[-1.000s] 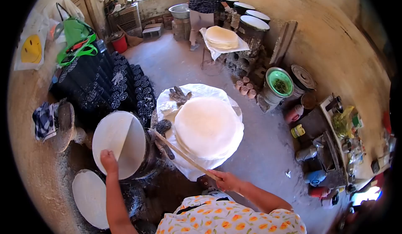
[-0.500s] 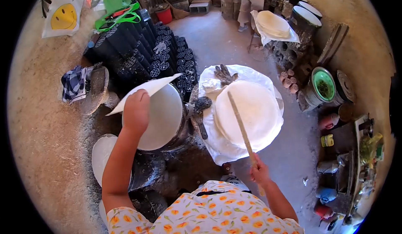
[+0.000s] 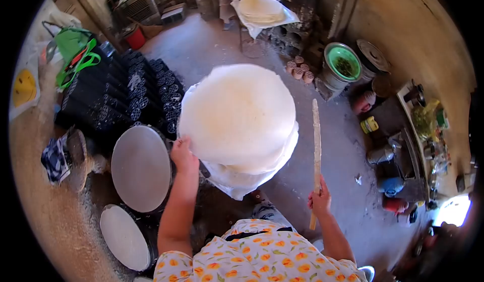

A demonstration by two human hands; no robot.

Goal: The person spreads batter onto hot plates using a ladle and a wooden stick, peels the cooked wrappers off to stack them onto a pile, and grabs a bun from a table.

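Note:
My left hand [image 3: 185, 155] is closed on the left edge of a thin, round, pale flatbread [image 3: 239, 113]. The sheet spreads over the stand, hiding most of the stack beneath it. White cloth [image 3: 229, 182] shows below the front edge of the stack. In my right hand [image 3: 320, 200] is a long, flat wooden stick [image 3: 316, 146], gripped near its lower end and pointing away from me, to the right of the stack. Left of my left hand is a round griddle [image 3: 141, 168] with a pale grey surface. Nearer me sits another griddle [image 3: 125, 237] bearing a white layer.
Black honeycomb briquettes [image 3: 146, 90] are piled at the back left. Farther off, more flatbreads [image 3: 261, 8] lie on a cloth-covered stand, beside a partly visible person. A green basin [image 3: 343, 62] stands at the right, near a cluttered shelf [image 3: 413, 146].
My left hand has carried the flatbread from above the griddle rightward over the stack. My right hand has moved the stick off the stack to the right. The view has shifted.

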